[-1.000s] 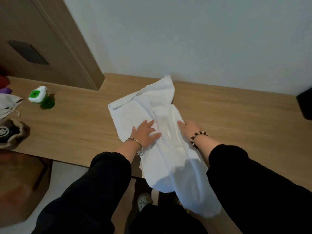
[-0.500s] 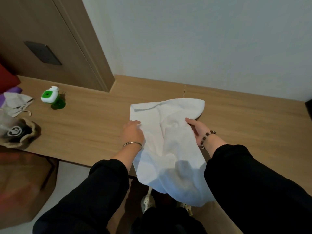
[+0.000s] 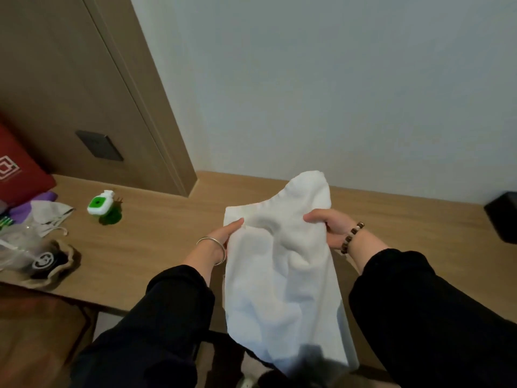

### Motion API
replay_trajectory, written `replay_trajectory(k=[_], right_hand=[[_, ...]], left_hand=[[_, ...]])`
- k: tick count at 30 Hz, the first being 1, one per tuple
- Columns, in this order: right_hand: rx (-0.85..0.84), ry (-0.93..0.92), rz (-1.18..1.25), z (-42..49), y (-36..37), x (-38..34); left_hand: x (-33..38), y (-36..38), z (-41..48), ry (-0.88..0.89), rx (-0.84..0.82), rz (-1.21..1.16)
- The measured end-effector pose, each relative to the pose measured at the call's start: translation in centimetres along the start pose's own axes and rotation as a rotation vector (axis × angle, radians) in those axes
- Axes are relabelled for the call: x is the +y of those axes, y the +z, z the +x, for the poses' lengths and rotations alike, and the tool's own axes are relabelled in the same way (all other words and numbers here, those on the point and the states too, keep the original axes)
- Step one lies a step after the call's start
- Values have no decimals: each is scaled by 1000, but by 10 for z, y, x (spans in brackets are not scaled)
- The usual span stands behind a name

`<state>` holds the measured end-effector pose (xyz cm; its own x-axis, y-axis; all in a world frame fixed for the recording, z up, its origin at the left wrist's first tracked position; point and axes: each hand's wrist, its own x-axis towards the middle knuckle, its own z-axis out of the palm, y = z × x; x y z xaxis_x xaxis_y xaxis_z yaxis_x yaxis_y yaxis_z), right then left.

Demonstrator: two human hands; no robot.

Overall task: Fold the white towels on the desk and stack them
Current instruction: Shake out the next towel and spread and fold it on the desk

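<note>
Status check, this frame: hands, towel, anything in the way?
Both gripping towel top: left hand, right hand. Towel unfolded, hanging past desk edge. Bottle, pouch far left, apart.

The towel (image 3: 279, 261) hangs between both hands over the near edge of the bench (image 3: 167, 247), the left hand (image 3: 223, 236) at its left side and the right hand (image 3: 330, 225) at its right. A small bottle (image 3: 100, 204) stands well to the left. A cloth bag (image 3: 50, 217) lies further left, with a pouch (image 3: 47, 261) in front of it. A box (image 3: 503, 219) sits far right.
</note>
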<state>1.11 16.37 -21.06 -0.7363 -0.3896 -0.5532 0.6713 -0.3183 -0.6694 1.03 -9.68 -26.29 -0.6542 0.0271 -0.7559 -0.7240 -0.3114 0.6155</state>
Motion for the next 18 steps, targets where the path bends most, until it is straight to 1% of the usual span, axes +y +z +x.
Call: replay_trajectory(k=[2, 3, 4, 6, 8, 10, 12, 13, 15, 16, 18], right_hand=[[18, -33, -74, -5, 6, -14], [61, -55, -140, -7, 8, -20], [137, -90, -231, -9, 10, -25], [349, -173, -392, -10, 6, -36], [520, -205, -412, -11, -6, -47], [630, -196, -458, -19, -21, -58], [660, -218, -547, -29, -33, -66], [673, -243, -561, -34, -35, -69], [781, -343, -585, -47, -31, -77], [867, -420, -597, -47, -31, -83], [1051, -583, -653, -52, -27, -97]], left_hand=[[17, 3, -4, 30, -9, 27], [25, 5, -7, 48, 4, 33], [32, 8, -7, 90, 42, 34], [43, 9, -3, 235, 187, 45], [51, 6, -3, 359, 346, 78], [59, -1, -7, 409, 486, 129], [68, -9, -9, 380, 563, 198], [71, -10, -10, 378, 560, 236], [79, -5, -18, 422, 509, 272], [84, 3, -21, 467, 490, 250], [98, 20, -31, 618, 435, 225]])
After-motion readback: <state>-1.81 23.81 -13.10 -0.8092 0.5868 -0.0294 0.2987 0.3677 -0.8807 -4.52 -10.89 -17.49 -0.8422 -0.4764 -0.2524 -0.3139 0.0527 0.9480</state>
